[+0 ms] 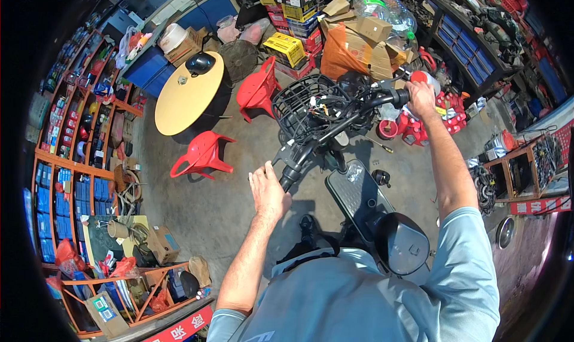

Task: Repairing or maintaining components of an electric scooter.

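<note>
I am standing beside an electric scooter, its black handlebar (348, 124) across my view, with a wire basket (299, 96) and bunched cables at the front. My left hand (269, 192) rests at the left grip (292, 175), fingers loosely stretched beside it and the brake lever. My right hand (423, 98) is closed around the right grip at the other end of the bar. Below, the grey footboard (359, 198) leads back to a dark seat (397, 243), and a small black part (381, 178) lies on the floor alongside.
Two red chairs (200, 152) and a round table (182, 105) stand left on the concrete floor (209, 216). Orange shelving (76, 175) lines the left wall. Stacked boxes (284, 50) fill the back; red bottles (448, 111) and a low shelf (517, 171) are at right.
</note>
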Demonstrator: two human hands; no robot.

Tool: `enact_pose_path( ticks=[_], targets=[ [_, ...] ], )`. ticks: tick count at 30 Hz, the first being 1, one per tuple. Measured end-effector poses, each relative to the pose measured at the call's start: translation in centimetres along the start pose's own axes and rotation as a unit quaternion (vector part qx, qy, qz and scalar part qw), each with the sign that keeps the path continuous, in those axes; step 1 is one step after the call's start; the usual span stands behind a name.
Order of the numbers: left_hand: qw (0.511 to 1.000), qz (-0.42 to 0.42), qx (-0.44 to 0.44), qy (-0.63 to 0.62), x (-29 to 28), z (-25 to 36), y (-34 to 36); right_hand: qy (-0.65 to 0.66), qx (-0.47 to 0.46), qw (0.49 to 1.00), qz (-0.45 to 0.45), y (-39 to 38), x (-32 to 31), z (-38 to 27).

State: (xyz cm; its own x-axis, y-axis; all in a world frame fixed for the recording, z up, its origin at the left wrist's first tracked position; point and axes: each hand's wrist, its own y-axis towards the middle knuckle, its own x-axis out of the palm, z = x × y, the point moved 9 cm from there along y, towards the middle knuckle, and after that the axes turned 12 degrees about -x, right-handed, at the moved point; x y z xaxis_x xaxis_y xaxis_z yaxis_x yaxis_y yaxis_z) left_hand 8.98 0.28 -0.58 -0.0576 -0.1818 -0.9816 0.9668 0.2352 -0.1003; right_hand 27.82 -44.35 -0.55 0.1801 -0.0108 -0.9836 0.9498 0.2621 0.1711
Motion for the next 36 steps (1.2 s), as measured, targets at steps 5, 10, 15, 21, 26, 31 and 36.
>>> enact_pose_path(
  ticks=[5, 10, 15, 21, 26, 31, 36],
  targets=[
    [1.000, 0.002, 0.002, -0.023, 1.4, 1.2, -1.4, -0.029, -0.022, 0.999, 0.027, -1.0, -1.0, 1.2],
    [0.999, 0.014, 0.017, -0.025, 0.8, 1.6, -0.6, -0.029, -0.020, 0.996, 0.082, -1.7, -1.3, 1.6],
    [0.999, 0.015, 0.027, -0.015, -0.1, 1.6, -0.2, -0.035, -0.023, 0.987, 0.154, -2.1, -1.4, 1.0],
    [0.999, 0.023, 0.024, -0.003, -0.9, 1.6, -0.1, 0.004, 0.012, 1.000, -0.001, -0.2, 0.5, 1.9],
    [1.000, 0.017, 0.019, 0.010, -0.8, 1.6, 0.0, 0.008, 0.010, 1.000, 0.011, -0.2, 0.5, 1.8],
    [0.999, 0.025, 0.021, 0.006, -0.7, 1.5, 0.1, 0.005, -0.012, 0.993, 0.119, -1.1, -0.3, 1.1],
    [1.000, -0.006, 0.010, 0.008, -0.5, 1.6, 0.0, -0.022, -0.003, 0.985, 0.174, -1.6, -1.0, 0.8]
  ],
)
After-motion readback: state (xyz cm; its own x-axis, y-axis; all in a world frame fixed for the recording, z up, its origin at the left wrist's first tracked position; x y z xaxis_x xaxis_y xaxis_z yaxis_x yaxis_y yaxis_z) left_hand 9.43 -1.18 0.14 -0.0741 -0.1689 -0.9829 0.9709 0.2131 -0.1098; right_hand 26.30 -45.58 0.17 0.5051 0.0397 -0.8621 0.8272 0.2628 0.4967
